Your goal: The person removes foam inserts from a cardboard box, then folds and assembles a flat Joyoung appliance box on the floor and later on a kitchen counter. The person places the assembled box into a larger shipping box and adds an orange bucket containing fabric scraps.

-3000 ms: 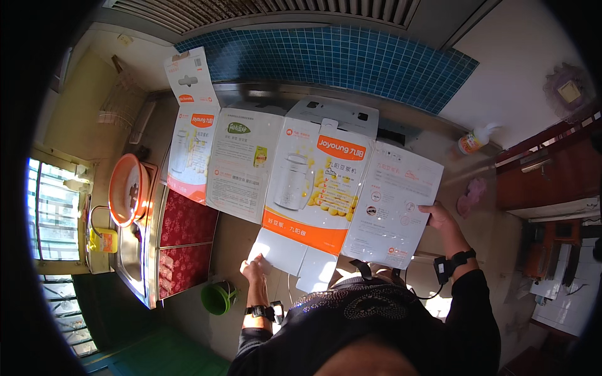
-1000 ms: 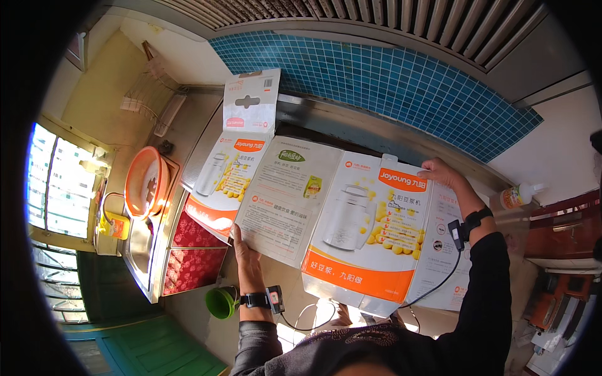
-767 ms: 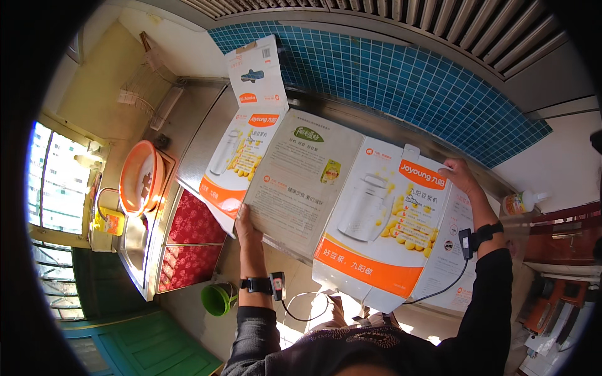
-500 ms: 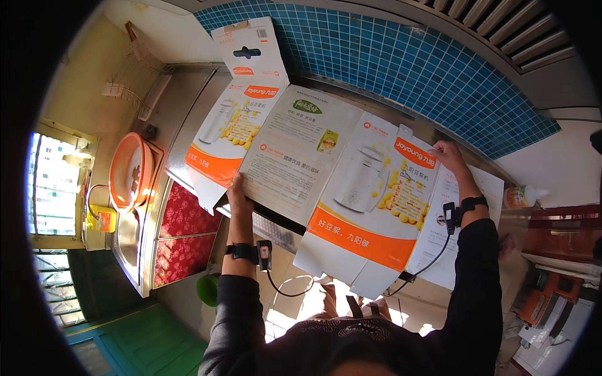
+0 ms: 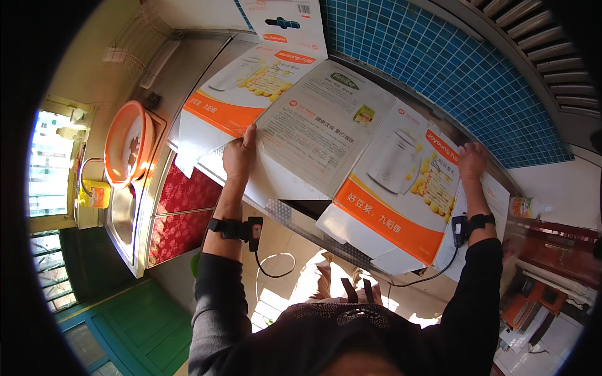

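Cardboard box [image 5: 338,138] (flattened) on steel counter [image 5: 295,216], blue-tiled wall [image 5: 464,69].

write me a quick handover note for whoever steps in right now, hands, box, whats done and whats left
Left hand: flat on the flattened cardboard box, fingers over the fold between two panels.
Right hand: grips the box's far right panel edge.
Box: opened out flat, printed side up, across the metal counter; orange basin sits by the sink on the left.
Done: box is unfolded and spread.
Left: probably folding or stowing it; both hands must keep hold.
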A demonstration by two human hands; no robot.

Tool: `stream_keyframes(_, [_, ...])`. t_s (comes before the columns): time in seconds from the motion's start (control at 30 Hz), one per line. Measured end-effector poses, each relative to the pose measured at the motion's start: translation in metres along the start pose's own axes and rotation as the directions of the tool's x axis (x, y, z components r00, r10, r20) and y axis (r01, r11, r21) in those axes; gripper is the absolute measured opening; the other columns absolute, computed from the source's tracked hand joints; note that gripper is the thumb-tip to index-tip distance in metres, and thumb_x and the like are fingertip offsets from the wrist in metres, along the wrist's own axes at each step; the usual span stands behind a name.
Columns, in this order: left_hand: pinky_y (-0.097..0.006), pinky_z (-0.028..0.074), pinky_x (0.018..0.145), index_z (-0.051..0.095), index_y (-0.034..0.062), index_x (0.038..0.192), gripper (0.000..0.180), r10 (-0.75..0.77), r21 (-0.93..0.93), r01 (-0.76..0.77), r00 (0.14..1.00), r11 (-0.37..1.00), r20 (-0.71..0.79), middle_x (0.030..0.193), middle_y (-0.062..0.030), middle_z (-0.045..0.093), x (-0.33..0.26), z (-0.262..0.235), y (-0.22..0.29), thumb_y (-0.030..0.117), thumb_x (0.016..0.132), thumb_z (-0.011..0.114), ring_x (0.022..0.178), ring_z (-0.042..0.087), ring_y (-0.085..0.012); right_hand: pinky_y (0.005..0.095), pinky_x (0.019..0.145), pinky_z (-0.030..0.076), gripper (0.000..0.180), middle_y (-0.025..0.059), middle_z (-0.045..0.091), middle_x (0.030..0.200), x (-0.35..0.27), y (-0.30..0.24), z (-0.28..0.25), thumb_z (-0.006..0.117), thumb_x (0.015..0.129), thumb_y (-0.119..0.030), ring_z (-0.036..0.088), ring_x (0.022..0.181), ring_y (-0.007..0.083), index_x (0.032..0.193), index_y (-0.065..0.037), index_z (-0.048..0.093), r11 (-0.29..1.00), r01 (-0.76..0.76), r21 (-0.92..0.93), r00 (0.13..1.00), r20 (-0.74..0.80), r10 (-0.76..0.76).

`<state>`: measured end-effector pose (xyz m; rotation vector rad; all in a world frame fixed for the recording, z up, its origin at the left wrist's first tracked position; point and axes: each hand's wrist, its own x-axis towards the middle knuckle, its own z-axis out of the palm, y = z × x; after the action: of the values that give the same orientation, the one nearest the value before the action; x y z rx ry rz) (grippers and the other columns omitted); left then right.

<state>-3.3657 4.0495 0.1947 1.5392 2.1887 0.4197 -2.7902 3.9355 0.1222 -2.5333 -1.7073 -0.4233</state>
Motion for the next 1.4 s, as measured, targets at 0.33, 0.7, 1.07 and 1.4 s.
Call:
stream_keyframes(0.33, [-0.047, 0.048, 0.071, 0.067, -0.0007, 0.087, 0.068, -0.017, 0.157, 0.045, 0.984, 0.987, -0.175, 0.082, -0.0247, 0.064, -0.027, 0.044, -0.053, 0.066, 0.076, 0.054, 0.08, 0.061, -0.0418, 0.0636, 0.1, 0.021, 0.064, 0.0129, 0.022, 0.147, -0.076, -0.075, -0.005, 0.042, 0.088, -0.053, 0.019, 0.136, 0.0324, 0.141, -0.022, 0.026, 0.997, 0.002, -0.071, 0.966, 0.258, 0.017])
stream_keyframes(0.7, [-0.042, 0.048, 0.058, 0.068, -0.0025, 0.083, 0.049, -0.029, -0.128, -0.035, 0.885, 0.991, -0.465, 0.069, -0.0204, 0.064, -0.024, 0.077, -0.026, 0.047, 0.078, 0.066, 0.061, 0.062, -0.0351, 0.0589, 0.104, 0.018, 0.066, 0.0093, 0.023, 0.146, -0.021, -0.052, -0.038, 0.059, 0.083, -0.044, 0.019, 0.136, 0.0296, 0.137, -0.017, 0.035, 0.983, -0.049, 0.175, 0.986, 0.168, 0.02])
stream_keyframes(1.07, [-0.046, 0.047, 0.052, 0.062, -0.0103, 0.069, 0.052, -0.221, -0.408, -0.07, 0.751, 0.91, -0.622, 0.064, -0.021, 0.061, -0.036, 0.082, 0.012, 0.04, 0.075, 0.072, 0.055, 0.058, -0.0354, 0.0403, 0.087, 0.045, 0.072, 0.0159, 0.046, 0.125, -0.137, 0.145, -0.037, 0.076, 0.064, -0.038, 0.051, 0.111, 0.0319, 0.125, -0.008, 0.05, 0.475, -0.721, 0.504, 0.67, 0.331, 0.665])
stream_keyframes(1.4, [-0.044, 0.043, 0.076, 0.052, -0.0078, 0.078, 0.075, -0.271, 0.03, 0.371, 0.729, 0.928, -0.629, 0.09, -0.0213, 0.047, -0.039, 0.096, 0.028, 0.066, 0.069, 0.064, 0.089, 0.046, -0.0329, 0.0389, 0.083, 0.048, 0.053, 0.0039, 0.051, 0.116, -0.106, 0.125, -0.021, 0.077, 0.059, -0.038, 0.055, 0.105, 0.0251, 0.106, -0.017, 0.065, 0.433, -0.783, 0.446, 0.503, 0.047, 0.863])
